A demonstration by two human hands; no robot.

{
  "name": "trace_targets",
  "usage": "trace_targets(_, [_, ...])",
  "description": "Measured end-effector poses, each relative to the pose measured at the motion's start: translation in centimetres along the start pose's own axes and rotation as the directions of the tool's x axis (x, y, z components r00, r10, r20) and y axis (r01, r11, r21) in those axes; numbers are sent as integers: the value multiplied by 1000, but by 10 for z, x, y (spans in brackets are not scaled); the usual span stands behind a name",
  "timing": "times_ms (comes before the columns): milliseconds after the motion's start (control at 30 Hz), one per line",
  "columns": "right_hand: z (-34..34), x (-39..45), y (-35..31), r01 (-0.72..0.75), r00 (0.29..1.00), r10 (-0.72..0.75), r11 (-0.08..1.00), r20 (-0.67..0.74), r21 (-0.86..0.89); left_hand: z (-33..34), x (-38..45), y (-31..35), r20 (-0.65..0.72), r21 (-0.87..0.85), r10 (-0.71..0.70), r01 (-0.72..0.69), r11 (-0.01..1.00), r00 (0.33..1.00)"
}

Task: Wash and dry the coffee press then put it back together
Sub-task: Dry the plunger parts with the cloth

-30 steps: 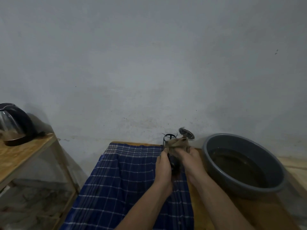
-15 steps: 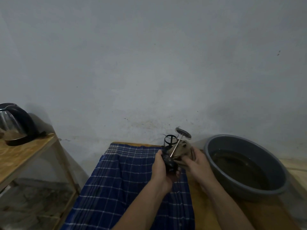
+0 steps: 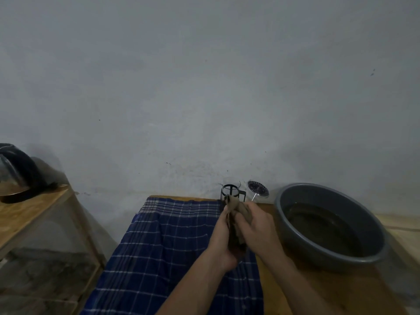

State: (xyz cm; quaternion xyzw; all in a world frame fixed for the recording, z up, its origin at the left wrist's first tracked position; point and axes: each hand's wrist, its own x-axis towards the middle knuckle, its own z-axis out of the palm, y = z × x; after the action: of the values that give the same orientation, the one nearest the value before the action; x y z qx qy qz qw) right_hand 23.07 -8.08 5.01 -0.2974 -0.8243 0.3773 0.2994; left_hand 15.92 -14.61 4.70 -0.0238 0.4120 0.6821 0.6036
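- Hands meet low in the middle of the head view, above the near right edge of a blue checked cloth (image 3: pixel 159 242); between them is a bunched brown rag (image 3: pixel 238 209) wrapped round a dark part of the coffee press – most of that part is hidden, so which piece it is I cannot tell for sure.
- Left hand (image 3: pixel 223 235) comes up from below; its fingers are curled round the lower, dark end of the bundle, gripping it from the left.
- Right hand (image 3: pixel 259 226) lies over the rag from the right; its fingers are bent and pressed together on the cloth, clasping it against what it covers.
- Plunger rod (image 3: pixel 254 197) rises out of the bundle, thin and tilted up to the right; at its top sits the round mesh filter disc (image 3: pixel 258 192), seen nearly face on, against the wall (image 3: pixel 204 87).
- Glass beaker in its black frame (image 3: pixel 230 193) stands upright just behind the hands, at the far edge of the checked cloth, close to the wall; the top of the rag overlaps its lower part in the picture – whether they touch, I cannot tell.
- Grey basin (image 3: pixel 329 262) sits on the wooden table (image 3: pixel 318 292) just to the right of the hands; it holds dark water; the right forearm passes beside its near rim.
- Dark kettle (image 3: pixel 13 173) with a clear body stands on a separate wooden shelf (image 3: pixel 29 212) far to the left, well apart from the rest.
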Motion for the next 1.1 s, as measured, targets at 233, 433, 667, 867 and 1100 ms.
trace_targets(233, [-10, 2, -3, -178, 941, 301, 831, -157, 527, -10, 2, 6, -50, -11, -24, 23, 1000, 998])
trace_targets(433, [-7, -7, 1, 34, 996, -48, 983, 75, 181, -8, 0, 14, 10, -62, -40, 40, 997, 999])
trace_targets(667, [-3, 2, 5, -43, 998, 47, 995, -44, 94, 3, -8, 1, 8, 65, -38, 37, 997, 999])
trace_targets(867, [-12, 2, -3, -259, 915, 398, 697, -60, 669, -6, -1, 4, -9, -46, -58, 58, 997, 998])
trace_targets(1100, [-10, -7, 1, -42, 996, 22, 967, 84, 252, -4, -3, 9, 33, -24, -48, 49, 999, 998])
